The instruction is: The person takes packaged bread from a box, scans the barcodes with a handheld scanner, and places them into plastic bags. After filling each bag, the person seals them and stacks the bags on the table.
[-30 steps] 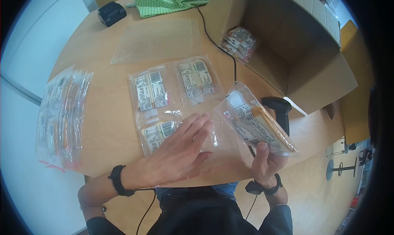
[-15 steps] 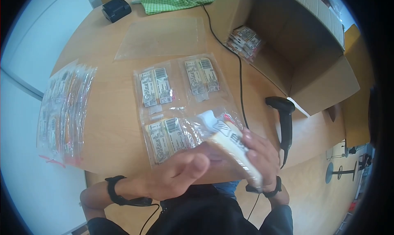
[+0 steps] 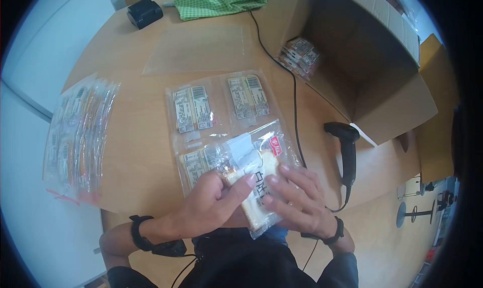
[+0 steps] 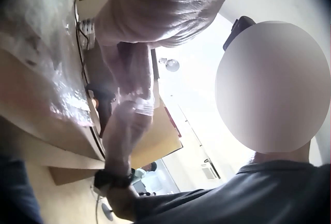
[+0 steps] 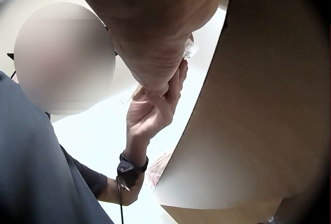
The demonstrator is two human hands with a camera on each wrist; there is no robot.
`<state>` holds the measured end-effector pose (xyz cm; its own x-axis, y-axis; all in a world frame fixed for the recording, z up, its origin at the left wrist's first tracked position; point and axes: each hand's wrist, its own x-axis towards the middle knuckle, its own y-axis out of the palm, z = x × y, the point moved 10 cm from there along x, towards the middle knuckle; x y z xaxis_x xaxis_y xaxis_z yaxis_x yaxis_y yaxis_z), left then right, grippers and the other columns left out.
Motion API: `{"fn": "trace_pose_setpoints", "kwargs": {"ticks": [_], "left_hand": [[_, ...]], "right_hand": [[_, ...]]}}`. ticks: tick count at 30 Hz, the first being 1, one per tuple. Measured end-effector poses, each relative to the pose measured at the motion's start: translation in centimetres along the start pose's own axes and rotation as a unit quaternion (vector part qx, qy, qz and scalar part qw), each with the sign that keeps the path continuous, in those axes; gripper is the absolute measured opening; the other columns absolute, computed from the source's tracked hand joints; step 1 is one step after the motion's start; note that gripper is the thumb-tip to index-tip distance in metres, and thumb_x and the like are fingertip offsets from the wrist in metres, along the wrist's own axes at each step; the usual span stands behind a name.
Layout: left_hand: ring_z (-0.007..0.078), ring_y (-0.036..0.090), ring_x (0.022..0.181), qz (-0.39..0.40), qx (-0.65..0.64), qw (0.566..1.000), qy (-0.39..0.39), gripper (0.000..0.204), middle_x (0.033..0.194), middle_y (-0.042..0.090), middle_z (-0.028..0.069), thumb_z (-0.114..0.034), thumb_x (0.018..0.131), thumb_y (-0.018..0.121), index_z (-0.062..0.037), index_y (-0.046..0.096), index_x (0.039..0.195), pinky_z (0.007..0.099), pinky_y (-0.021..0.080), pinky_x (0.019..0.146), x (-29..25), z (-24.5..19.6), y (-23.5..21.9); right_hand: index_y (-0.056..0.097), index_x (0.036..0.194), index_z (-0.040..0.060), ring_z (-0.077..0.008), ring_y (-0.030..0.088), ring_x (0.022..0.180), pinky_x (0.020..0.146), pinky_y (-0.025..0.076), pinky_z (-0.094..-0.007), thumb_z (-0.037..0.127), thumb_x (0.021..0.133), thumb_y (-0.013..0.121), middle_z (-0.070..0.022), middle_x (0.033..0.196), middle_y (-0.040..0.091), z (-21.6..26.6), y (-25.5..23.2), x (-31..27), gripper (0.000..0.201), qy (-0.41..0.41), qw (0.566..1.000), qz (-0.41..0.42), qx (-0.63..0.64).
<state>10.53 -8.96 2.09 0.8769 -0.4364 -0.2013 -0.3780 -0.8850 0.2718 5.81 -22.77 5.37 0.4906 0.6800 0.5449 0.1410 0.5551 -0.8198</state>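
Both hands hold a piece of bread in clear plastic wrap (image 3: 270, 162), raised and tilted close over the table's front edge. It has dark print and a red label near its top corner. My left hand (image 3: 206, 207) grips its left side, thumb across the front and fingers hidden behind. On the right side, my right hand (image 3: 304, 202) has bent fingers over the front; its thumb is hidden. Behind it, label side up, lie wrapped packs in clear plastic: one at back left (image 3: 193, 109), one at back right (image 3: 248, 97) and one at front left (image 3: 195, 166), partly covered.
A row of wrapped packs (image 3: 80, 137) stands at the left. At the right are a black handheld scanner (image 3: 348, 152) with its cable and an open cardboard box (image 3: 397, 107) holding several packs (image 3: 300, 57). A flat clear sheet (image 3: 198, 49), green checked cloth (image 3: 219, 1) and black device (image 3: 145, 13) are farther back.
The right hand has brought the wrapped bread left from beside the scanner and turned its printed front up. The left hand has left the packs on the table and now grips the bread.
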Motion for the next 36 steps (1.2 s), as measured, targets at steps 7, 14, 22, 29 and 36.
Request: {"fn": "trace_pose_setpoints", "kwargs": {"ticks": [7, 14, 22, 29, 36], "left_hand": [[0.0104, 0.065, 0.072, 0.015, 0.16, 0.984, 0.076, 0.042, 0.08, 0.072, 0.009, -0.03, 0.107, 0.058, 0.0082, 0.065, 0.122, 0.0325, 0.051, 0.064, 0.7, 0.3, -1.7], [0.0237, 0.062, 0.057, 0.146, 0.311, 0.939, -0.019, 0.051, 0.067, 0.065, 0.0154, -0.034, 0.104, 0.061, 0.0071, 0.056, 0.134, 0.0391, 0.048, 0.058, -0.2, 0.8, 1.0], [0.0289, 0.071, 0.069, 0.072, 0.258, 0.957, 0.109, 0.04, 0.079, 0.067, 0.0166, -0.033, 0.104, 0.065, 0.0031, 0.055, 0.119, 0.0424, 0.049, 0.057, -0.5, -0.7, 1.5], [0.0324, 0.069, 0.065, 0.123, 0.398, 0.886, 0.202, 0.03, 0.079, 0.067, 0.0152, -0.017, 0.093, 0.077, 0.0001, 0.06, 0.111, 0.0403, 0.052, 0.053, -1.7, -2.4, 3.7], [0.03, 0.067, 0.063, 0.163, 0.426, 0.854, 0.249, 0.03, 0.077, 0.061, 0.0133, -0.02, 0.093, 0.078, -0.0004, 0.058, 0.101, 0.0403, 0.05, 0.052, -2.3, -2.5, 4.6]], "right_hand": [[0.045, 0.155, 0.0071, -0.0512, 0.032, 0.15, 0.12, 0.03, -0.0619, 0.05, 0.074, 0.09, -0.0306, 0.162, 0.034, -1.2, -1.4, 1.3, 0.102, 0.112, 0.975, 0.0, 0.192], [0.053, 0.146, 0.0005, -0.0281, 0.066, 0.122, 0.101, 0.056, -0.0376, 0.002, 0.084, 0.084, -0.0191, 0.139, 0.06, -4.4, 0.6, -1.6, 0.07, 0.267, 0.897, -0.013, 0.353], [0.059, 0.132, -0.0052, -0.0176, 0.069, 0.1, 0.085, 0.057, -0.0313, 0.0, 0.086, 0.083, -0.0153, 0.12, 0.068, -4.4, -2.1, -2.3, 0.052, 0.245, 0.89, -0.201, 0.326], [0.064, 0.123, -0.003, -0.0284, 0.07, 0.077, 0.066, 0.054, -0.0353, 0.021, 0.085, 0.085, -0.0145, 0.095, 0.073, -1.5, -2.3, 0.8, 0.05, 0.158, 0.968, -0.024, 0.193], [0.068, 0.101, -0.0001, -0.0252, 0.066, 0.065, 0.058, 0.049, -0.0343, 0.014, 0.092, 0.078, -0.0113, 0.086, 0.07, -0.4, -2.9, 2.2, 0.02, 0.134, 0.953, -0.076, 0.26]]}}
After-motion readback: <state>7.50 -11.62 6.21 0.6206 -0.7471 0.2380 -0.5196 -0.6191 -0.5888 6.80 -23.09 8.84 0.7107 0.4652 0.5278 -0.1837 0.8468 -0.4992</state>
